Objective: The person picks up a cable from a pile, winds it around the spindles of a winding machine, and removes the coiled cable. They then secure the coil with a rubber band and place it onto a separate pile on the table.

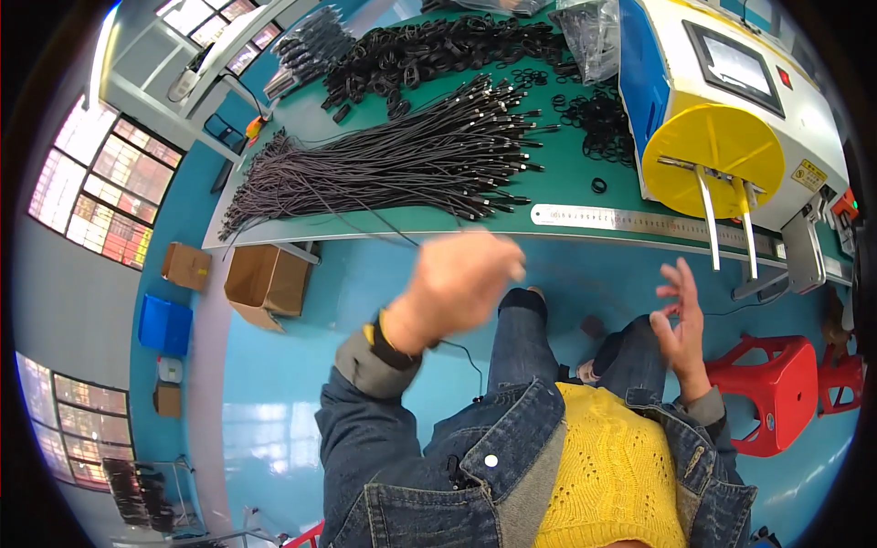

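Observation:
My left hand (461, 279), smeared by motion, is closed in front of the table's near edge. A black cable (393, 230) runs into it from the table side, and a dark strand hangs below the wrist. My right hand (681, 320) is raised over my lap with its fingers apart, holding nothing I can see. It is just below the two metal prongs of a yellow disc (713, 155) on a white and blue machine (776, 119). A large bundle of black cables (384, 164) with plugs at the right end lies on the green table.
Coiled black cables (438, 50) are heaped at the back, near loose black rings (598, 123). A steel ruler (621, 219) lies along the near edge. Cardboard boxes (265, 283) and a blue bin (165, 324) are at left; a red stool (776, 393) is at right.

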{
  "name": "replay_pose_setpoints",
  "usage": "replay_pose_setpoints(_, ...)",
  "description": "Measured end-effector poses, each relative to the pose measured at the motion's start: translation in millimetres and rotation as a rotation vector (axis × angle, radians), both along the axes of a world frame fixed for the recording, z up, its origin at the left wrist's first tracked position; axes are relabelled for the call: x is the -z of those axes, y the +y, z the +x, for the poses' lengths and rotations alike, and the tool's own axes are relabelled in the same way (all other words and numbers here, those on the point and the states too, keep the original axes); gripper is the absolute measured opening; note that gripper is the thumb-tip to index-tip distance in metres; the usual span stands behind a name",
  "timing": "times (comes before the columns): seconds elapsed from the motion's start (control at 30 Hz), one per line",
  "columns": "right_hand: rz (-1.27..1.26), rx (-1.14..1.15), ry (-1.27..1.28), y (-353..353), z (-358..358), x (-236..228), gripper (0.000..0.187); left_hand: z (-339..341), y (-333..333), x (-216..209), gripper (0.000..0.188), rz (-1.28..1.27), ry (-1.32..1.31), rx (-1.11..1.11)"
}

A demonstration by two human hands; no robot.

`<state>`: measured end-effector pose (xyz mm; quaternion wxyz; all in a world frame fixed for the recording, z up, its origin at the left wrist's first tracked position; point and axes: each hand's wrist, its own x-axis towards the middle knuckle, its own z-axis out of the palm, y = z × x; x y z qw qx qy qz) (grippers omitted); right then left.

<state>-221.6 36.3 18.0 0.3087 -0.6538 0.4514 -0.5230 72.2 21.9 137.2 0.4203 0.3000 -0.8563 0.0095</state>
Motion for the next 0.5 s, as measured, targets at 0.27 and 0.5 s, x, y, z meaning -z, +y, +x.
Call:
replay_pose_setpoints(0.27, 0.839, -0.633, -0.533, 21.9, -32.7, -25.2, 0.046, -70.3, 24.0, 67.8, 0.005, 0.285, 0.009, -0.055)
replay_pose_setpoints(0.5, 0.51, -0.555, -0.256, 65.9, -99.9, -9.9, 0.041, -88.8, 41.9, 88.7, 0.011, 1.206, -0.378, 0.324)
